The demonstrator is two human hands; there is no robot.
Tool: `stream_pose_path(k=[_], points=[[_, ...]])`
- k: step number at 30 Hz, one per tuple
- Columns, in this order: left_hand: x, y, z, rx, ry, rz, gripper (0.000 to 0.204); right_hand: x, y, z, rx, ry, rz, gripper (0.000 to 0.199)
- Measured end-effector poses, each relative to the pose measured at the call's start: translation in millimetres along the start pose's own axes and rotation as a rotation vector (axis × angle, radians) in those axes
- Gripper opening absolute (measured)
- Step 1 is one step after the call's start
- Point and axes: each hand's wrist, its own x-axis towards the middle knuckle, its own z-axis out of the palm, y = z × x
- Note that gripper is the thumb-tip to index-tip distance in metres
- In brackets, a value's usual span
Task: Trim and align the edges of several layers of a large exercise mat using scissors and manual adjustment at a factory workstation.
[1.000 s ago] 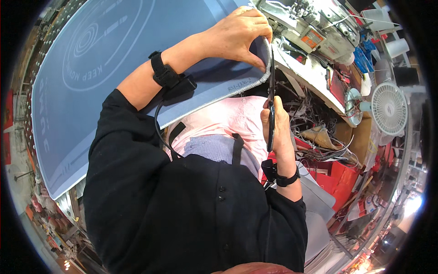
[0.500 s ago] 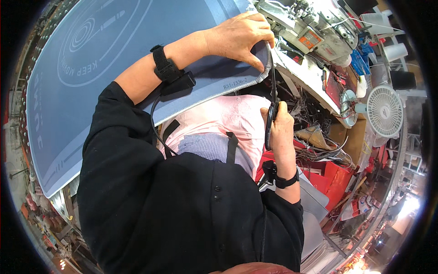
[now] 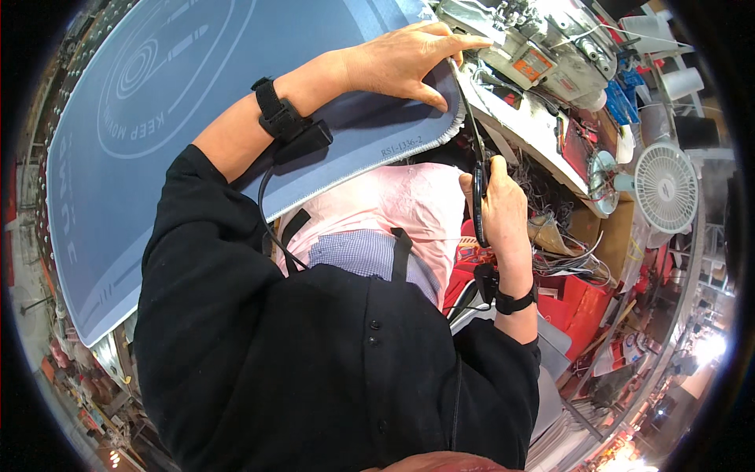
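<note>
A large blue-grey mat [image 3: 157, 134] with pale printed rings lies across the table, its stitched corner near the middle top. My left hand [image 3: 405, 59] rests flat on that corner, fingers stretched toward the sewing machine [image 3: 535, 43]. My right hand [image 3: 503, 208] grips the black handles of a pair of scissors [image 3: 476, 169], blades pointing up along the mat's edge at the fingertips of my left hand. Both wrists carry black straps, and a cable runs from the left one.
A white sewing machine with an orange label stands at the top right on a pale table edge [image 3: 543, 141]. A small white fan [image 3: 668, 189] sits to the right. Tangled cords and red boxes [image 3: 582, 291] fill the space below the table. Pink cloth [image 3: 393, 204] covers my lap.
My left hand has opened from a curled grip on the mat's corner to flat, extended fingers. The scissors now reach higher along the mat edge. The view has shifted slightly.
</note>
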Motion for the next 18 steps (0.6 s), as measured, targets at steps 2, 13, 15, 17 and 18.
stream_pose_path(k=[2,13,15,17,18], points=[[0,-1,0,-0.006,0.005,-0.005,0.092,0,1,1,0.042,-0.016,0.002,0.047],[0,-7,4,0.012,-0.025,-0.007,0.098,6,6,7,0.041,-0.011,-0.017,0.052],[0,-8,5,0.022,0.000,0.015,0.100,13,0,-4,-0.083,-0.002,-0.019,0.053],[1,-8,6,-0.022,-0.005,0.010,0.103,17,-3,-9,-0.108,-0.035,0.012,0.053],[1,-8,5,-0.021,-0.005,0.010,0.103,17,-2,-10,-0.078,-0.034,0.006,0.053]])
